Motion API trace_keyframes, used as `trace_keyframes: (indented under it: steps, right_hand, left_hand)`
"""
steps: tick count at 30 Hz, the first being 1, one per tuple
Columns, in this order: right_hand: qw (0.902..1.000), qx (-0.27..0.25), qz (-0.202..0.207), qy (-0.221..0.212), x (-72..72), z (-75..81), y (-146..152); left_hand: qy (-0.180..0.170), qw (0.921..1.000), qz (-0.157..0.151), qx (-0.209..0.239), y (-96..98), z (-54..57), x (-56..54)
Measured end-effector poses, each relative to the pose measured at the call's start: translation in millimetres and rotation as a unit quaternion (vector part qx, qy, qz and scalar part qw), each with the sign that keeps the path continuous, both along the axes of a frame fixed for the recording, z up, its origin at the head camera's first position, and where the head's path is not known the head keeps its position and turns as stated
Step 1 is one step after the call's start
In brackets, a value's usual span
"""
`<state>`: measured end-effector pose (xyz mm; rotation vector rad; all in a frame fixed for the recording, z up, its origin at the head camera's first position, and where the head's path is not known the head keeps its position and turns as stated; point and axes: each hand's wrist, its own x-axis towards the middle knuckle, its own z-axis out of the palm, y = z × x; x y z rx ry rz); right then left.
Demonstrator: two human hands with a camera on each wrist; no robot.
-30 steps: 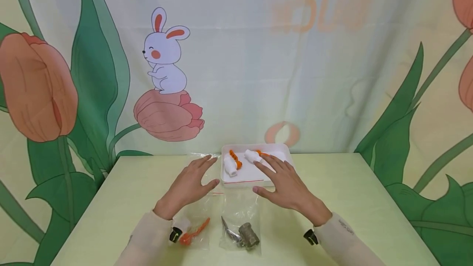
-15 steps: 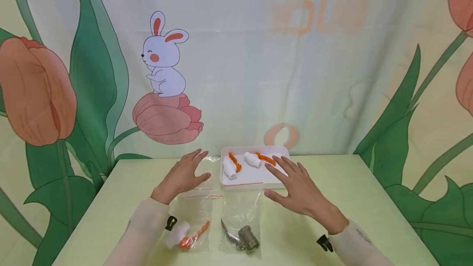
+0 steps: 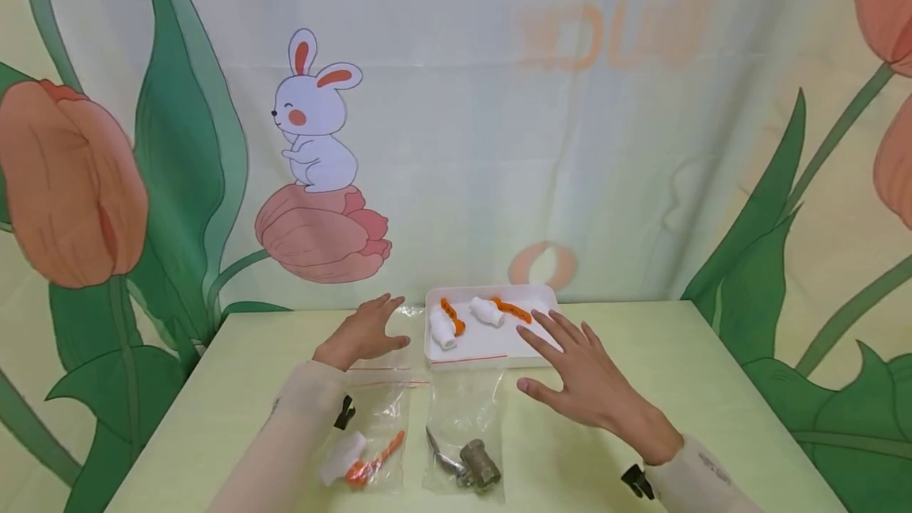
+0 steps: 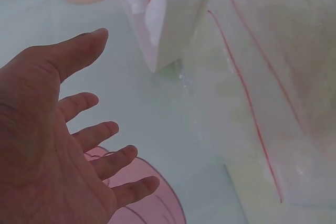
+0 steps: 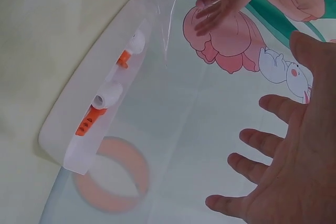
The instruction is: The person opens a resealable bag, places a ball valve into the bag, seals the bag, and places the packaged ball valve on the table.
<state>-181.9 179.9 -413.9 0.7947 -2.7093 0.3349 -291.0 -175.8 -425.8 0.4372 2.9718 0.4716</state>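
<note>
My left hand [image 3: 366,332], thumb and fingers apart, hovers left of the white tray [image 3: 530,361] and holds nothing. To the tray's right, over its corner, my right hand [image 3: 584,378] spreads its fingers, also holding nothing. Two white plastic valves, one on the left [image 3: 442,329] and one near the middle [image 3: 487,312], lie in the tray with orange handles. In front of it, a clear zip bag [image 3: 385,404] contains a white piece [image 3: 343,457] with an orange lever [image 3: 381,454]. Beside that, another clear bag [image 3: 463,398] contains a grey metal valve [image 3: 480,464] with a lever [image 3: 443,451].
The tray stands at the back of the pale green table [image 3: 641,355], close to a printed curtain [image 3: 456,141]. More clear plastic [image 3: 412,323] lies partly behind my left hand. Black clips hang at both sleeves, left [image 3: 345,412] and right [image 3: 636,481].
My right hand has moved right and toward me, uncovering the middle valve's orange handle. My left hand has drawn slightly back from the tray. The scene sits a little lower in the head view.
</note>
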Motion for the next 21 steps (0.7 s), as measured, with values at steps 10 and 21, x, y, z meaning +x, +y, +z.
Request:
trace_keyframes:
  steps: [10, 21]
  right_hand:
    - [1.0000, -0.006, 0.000, 0.001, 10.2, -9.8, 4]
    - [0.9999, -0.011, -0.004, -0.004, 13.7, -17.6, 11]
  left_hand:
    - [-0.033, 0.9993, 0.004, 0.019, 3.4, -28.1, -24.9]
    - [-0.061, 0.9975, 0.032, 0.015, 8.7, -45.8, -29.6]
